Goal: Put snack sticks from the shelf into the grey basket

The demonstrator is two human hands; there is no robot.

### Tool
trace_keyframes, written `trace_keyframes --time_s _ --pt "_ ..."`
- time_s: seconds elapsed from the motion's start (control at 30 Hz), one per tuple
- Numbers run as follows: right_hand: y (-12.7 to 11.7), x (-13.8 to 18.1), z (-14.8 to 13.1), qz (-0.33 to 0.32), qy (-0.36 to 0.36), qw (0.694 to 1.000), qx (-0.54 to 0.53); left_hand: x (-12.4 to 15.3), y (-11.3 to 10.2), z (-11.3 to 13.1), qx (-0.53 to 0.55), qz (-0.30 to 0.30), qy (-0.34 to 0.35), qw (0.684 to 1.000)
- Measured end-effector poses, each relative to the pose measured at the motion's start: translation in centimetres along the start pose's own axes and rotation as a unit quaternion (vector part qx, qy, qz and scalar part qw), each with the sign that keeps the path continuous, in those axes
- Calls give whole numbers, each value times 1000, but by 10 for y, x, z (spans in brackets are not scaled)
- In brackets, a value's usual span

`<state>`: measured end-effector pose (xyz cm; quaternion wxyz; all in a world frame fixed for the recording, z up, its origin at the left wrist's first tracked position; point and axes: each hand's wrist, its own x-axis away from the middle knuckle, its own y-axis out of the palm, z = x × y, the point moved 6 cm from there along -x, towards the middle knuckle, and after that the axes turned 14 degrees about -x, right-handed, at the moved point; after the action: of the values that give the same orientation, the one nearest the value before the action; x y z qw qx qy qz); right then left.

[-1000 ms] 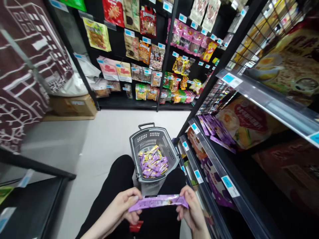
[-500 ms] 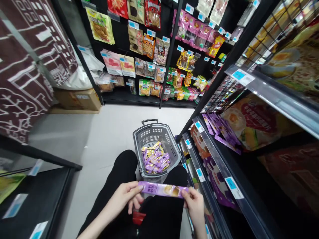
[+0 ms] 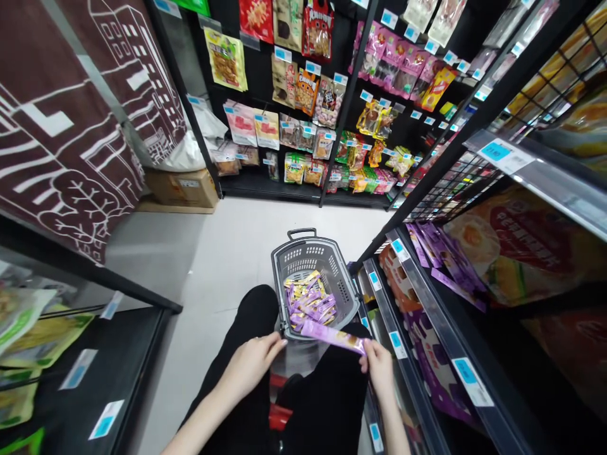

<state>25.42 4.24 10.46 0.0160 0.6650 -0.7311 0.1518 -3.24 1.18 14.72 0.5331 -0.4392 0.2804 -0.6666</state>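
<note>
My right hand [image 3: 378,363] pinches the right end of a long, flat purple stick packet [image 3: 334,337]. Its other end reaches up to the left, over the near rim of a grey shopping basket [image 3: 351,284]. At the basket's near left corner, the thumb and index finger of my left hand [image 3: 256,359] are closed together on the rim; the other fingers are tucked out of sight. Inside the basket lies a loose heap of purple and yellow stick packets [image 3: 310,303]. The basket stands on the floor, just beyond my knees.
A black shelf rack [image 3: 429,316] runs close along my right, with more purple packets [image 3: 446,256] on one level. Hanging snack bags [image 3: 313,95] fill the rack ahead. On the left are a low black shelf [image 3: 128,354], a cardboard box [image 3: 183,188] and a brown printed curtain [image 3: 71,126].
My left hand has let go of the purple packet and moved to the basket's corner. The packet, now held only by my right hand, has tilted, its left end raised toward the basket.
</note>
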Motion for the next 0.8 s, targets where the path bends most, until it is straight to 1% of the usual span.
trace_keyframes --time_s 0.07,0.13,0.2,0.23,0.27,0.3,0.33,0.37,0.43,0.47,0.5,0.53,0.57,0.63,0.7,0.73,0.8 --pt "15 -25 8 -17 16 996 88 -2 -5 -6 -18 -11 6 1000" --pt "24 -45 10 -28 32 985 167 -1 -7 -10 -39 -16 16 999" --pt "20 -58 -4 -19 19 979 202 1 -6 -15 -48 -22 24 998" --pt "10 -63 -17 -2 1 978 211 2 -4 -18 -46 -28 25 998" --pt "-6 -67 -34 27 -19 973 230 4 -3 -22 -42 -36 23 998" --pt "-27 -71 -53 67 -40 963 257 5 -1 -26 -39 -46 17 998" --pt "-53 -73 -74 122 -63 945 296 7 1 -30 -38 -56 10 998" --pt "-82 -76 -94 182 -83 919 340 8 3 -34 -39 -65 4 997" --pt "-143 -83 -128 280 -109 857 419 8 5 -37 -42 -77 2 996" --pt "-172 -89 -140 310 -122 826 454 8 6 -37 -43 -79 6 996" --pt "-198 -97 -148 319 -133 800 490 7 7 -35 -43 -79 12 996" --pt "-219 -108 -150 292 -137 789 522 6 7 -33 -41 -76 19 996" --pt "-236 -118 -148 250 -140 785 550 5 8 -31 -38 -73 27 996" --pt "-259 -134 -139 173 -140 786 577 3 8 -25 -30 -68 40 996" --pt "-270 -139 -130 132 -148 784 588 2 9 -19 -22 -65 46 997" --pt "-271 -137 -128 125 -162 790 578 2 8 -16 -19 -63 47 997" --pt "-266 -128 -127 119 -192 813 536 1 7 -11 -17 -61 47 997"
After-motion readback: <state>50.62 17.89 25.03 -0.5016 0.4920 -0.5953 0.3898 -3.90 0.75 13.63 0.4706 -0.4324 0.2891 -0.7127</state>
